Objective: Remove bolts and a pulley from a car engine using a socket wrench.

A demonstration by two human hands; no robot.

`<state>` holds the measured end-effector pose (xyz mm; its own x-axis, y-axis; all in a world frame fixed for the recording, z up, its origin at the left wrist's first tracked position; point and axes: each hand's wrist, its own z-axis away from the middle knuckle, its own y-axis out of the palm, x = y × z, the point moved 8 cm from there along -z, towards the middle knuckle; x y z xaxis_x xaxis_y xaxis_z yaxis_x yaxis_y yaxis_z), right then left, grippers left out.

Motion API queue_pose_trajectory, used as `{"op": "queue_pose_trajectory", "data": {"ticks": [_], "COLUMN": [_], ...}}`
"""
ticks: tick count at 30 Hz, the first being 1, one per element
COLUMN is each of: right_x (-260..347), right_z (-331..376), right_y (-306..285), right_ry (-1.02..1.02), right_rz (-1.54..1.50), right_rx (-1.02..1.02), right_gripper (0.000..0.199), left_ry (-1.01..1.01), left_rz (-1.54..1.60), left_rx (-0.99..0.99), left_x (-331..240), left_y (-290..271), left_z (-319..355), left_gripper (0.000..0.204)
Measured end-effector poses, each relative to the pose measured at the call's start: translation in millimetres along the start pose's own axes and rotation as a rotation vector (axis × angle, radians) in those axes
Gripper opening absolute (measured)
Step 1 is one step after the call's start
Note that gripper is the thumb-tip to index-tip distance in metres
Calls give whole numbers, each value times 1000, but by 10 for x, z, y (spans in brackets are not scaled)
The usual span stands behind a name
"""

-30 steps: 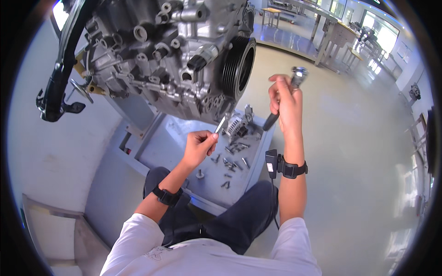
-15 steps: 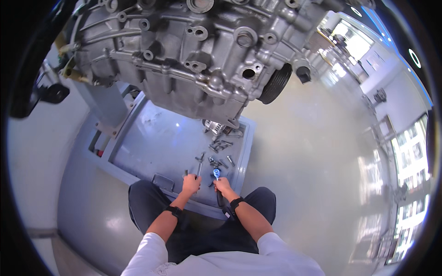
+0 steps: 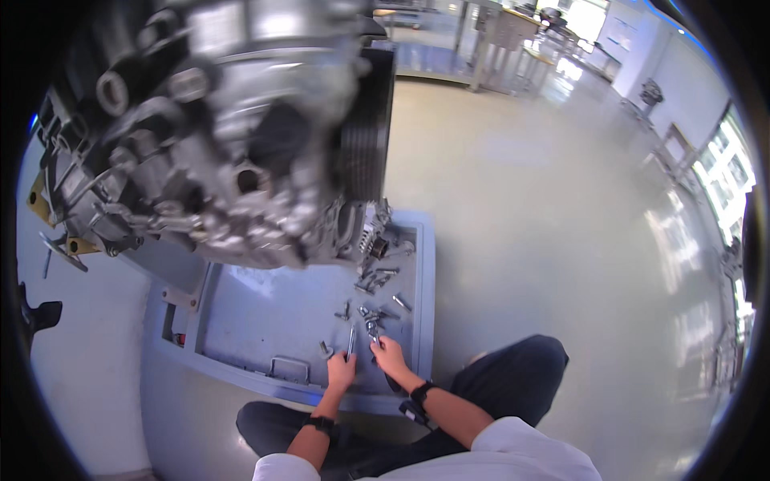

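My left hand is closed around a thin silver extension bar, which points away from me over the blue-grey tray. Just right of it, my right hand grips a ratchet wrench by its handle. The ratchet's head lies among or just above a small group of bolts and sockets; I cannot tell whether it touches them. Beside my left hand is a short bolt-like piece. A small cross-shaped metal piece lies farther up the tray.
A large metal engine hangs over the tray from the left, blurred. Loose bolts and an alternator-like part lie at the tray's far right. A wire handle stands near the front rim. Workbenches are in the background.
My view has swung, so the engine appears farther left and closer. Both hands have stayed low over the tray, still holding the bar and the ratchet. My right knee has spread outward.
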<state>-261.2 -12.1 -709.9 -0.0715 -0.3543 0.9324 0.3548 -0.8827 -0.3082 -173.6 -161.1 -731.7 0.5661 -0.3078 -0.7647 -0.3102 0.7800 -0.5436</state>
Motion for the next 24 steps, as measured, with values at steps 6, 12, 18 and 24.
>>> {"op": "queue_pose_trajectory", "data": {"ticks": [6,12,18,24], "right_x": [802,1374,2173,2893], "right_z": [-221,-656,-670,-1020], "right_y": [-147,-586,-1135,-1967], "right_ry": [232,265,105,108], "right_rz": [-750,-712,-738,-671], "right_rx": [220,573,874,852], "right_gripper": [18,32,13,24], "left_ry": [-235,-127,141,462], "left_rz": [437,295,-50,123], "left_rx": [-104,-281,-324,-354], "left_x": [-281,-1946,-3425,-4291], "left_y": [-207,-265,-408,-929], "left_z": [511,1043,1044,1025], "left_gripper": [20,16,19,24]}}
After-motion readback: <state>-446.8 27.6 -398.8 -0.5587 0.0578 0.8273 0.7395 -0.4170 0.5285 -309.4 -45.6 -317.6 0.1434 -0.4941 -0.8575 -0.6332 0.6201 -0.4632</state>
